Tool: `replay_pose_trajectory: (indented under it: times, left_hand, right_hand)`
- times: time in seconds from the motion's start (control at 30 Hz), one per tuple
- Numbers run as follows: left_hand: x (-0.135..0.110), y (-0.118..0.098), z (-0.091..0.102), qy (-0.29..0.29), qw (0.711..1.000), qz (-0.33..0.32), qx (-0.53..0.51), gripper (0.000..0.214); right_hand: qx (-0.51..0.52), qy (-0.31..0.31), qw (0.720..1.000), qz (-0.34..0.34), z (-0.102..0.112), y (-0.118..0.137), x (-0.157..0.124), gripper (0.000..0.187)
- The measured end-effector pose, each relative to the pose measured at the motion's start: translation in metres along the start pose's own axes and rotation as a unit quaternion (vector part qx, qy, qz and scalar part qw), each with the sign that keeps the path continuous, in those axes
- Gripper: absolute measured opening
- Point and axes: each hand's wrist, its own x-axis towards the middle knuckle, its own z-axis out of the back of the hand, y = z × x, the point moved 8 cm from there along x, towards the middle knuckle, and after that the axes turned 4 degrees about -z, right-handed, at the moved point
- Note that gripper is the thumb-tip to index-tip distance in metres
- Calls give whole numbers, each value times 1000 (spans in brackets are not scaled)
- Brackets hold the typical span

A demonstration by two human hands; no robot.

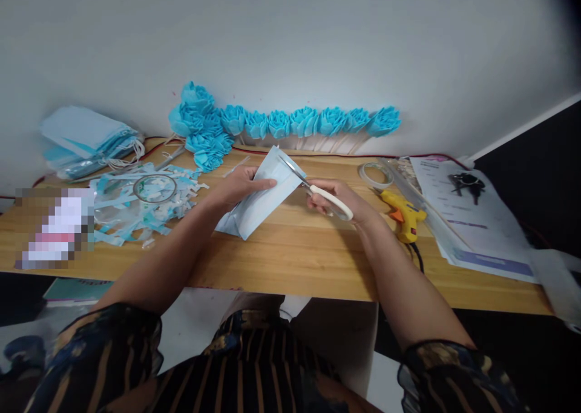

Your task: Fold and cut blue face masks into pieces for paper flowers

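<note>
A pale blue face mask (pixel 261 204) is pinched in my left hand (pixel 242 186), thumb on top, tilted over the middle of the table. My right hand (pixel 333 198) grips white-handled scissors (pixel 331 201), fingers in the loops. The blades lie across the mask's far right end, close to its edge. Part of the mask's left side is behind my left hand. Just right of my right hand lies a yellow glue gun (pixel 406 216) with an orange trigger.
Blue fabric flowers on sticks (pixel 304 122) line the wall. To the left are stacked masks (pixel 86 137), cut scraps (pixel 122 210) and a tape roll (pixel 155 189). At right sit another tape roll (pixel 376 174), papers (pixel 472 219) and keys (pixel 467 183).
</note>
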Motion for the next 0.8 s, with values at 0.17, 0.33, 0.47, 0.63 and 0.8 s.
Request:
replay_pose_trajectory:
  times: [0.17, 0.33, 0.47, 0.63, 0.8]
  left_hand:
    - [-1, -1, 0, 0, 1000, 7, -8, 60]
    - [-2, -1, 0, -2, 1000, 9, -13, 58]
    - [-1, 0, 0, 0, 1000, 11, -17, 57]
    - [0, 1, -1, 6, 1000, 8, -23, 52]
    - [0, 0, -1, 9, 999, 6, -31, 54]
  right_hand:
    - [7, -4, 1000, -15, 1, -2, 0, 41]
    - [21, -6, 1000, -14, 1, -3, 1, 37]
    - [25, -6, 1000, -16, 1, -3, 1, 35]
    - [35, -8, 999, -16, 2, -5, 2, 29]
    - [24, -5, 999, -23, 2, -8, 3, 34]
